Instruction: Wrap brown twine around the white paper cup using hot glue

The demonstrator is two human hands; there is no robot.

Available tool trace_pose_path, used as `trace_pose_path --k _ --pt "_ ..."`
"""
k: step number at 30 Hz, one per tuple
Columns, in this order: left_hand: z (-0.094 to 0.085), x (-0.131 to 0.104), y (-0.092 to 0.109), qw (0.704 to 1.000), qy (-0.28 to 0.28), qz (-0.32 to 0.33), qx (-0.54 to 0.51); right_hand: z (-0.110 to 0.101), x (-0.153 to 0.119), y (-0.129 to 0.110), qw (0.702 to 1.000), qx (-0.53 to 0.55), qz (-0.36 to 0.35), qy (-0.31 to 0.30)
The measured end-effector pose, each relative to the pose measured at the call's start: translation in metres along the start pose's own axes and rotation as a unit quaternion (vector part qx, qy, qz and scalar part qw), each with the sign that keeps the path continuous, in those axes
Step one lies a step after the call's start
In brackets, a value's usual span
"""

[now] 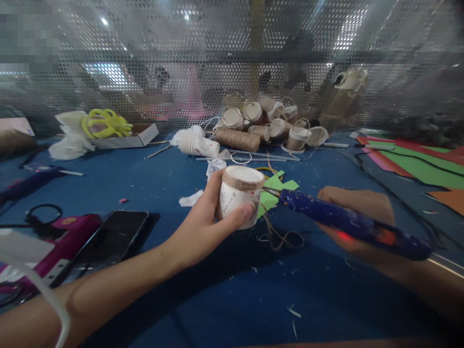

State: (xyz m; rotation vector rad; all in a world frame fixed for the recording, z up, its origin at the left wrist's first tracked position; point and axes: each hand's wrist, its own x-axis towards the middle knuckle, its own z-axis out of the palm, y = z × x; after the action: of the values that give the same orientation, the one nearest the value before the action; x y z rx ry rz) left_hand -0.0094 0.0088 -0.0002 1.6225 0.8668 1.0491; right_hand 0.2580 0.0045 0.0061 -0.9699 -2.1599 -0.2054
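A white paper cup (242, 197) with twine wound round its upper part stands upright in the grip of my left hand (217, 208). The thumb lies across the cup's front and the fingers are behind it. My right hand (357, 212) is closed on a blue hot glue gun (326, 209), a red light glowing beneath it. Its metal nozzle points left and meets the cup's right side near the twine; I cannot tell whether they touch. A loose tail of twine (281, 239) hangs and curls below the cup. Behind it lie cut pieces of green paper (277, 186).
Twine-wrapped cups (253, 113), a twine spool (237, 139) and stacked paper cups (198, 145) lie at the back. At left are a phone (112, 239) and another blue glue gun (32, 181). Coloured sheets (416, 159) and black cables sit right. A perforated metal screen (174, 63) stands behind.
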Motion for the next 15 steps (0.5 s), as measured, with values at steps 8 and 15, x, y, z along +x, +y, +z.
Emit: trace_pose_path --k 8,15 --pt "0.002 0.002 -0.001 0.998 -0.016 -0.010 0.059 0.004 -0.009 0.000 1.000 0.003 -0.002 0.001" --pt "0.001 0.002 0.001 0.999 -0.018 -0.024 0.017 0.004 -0.007 0.000 1.000 -0.004 -0.002 0.012"
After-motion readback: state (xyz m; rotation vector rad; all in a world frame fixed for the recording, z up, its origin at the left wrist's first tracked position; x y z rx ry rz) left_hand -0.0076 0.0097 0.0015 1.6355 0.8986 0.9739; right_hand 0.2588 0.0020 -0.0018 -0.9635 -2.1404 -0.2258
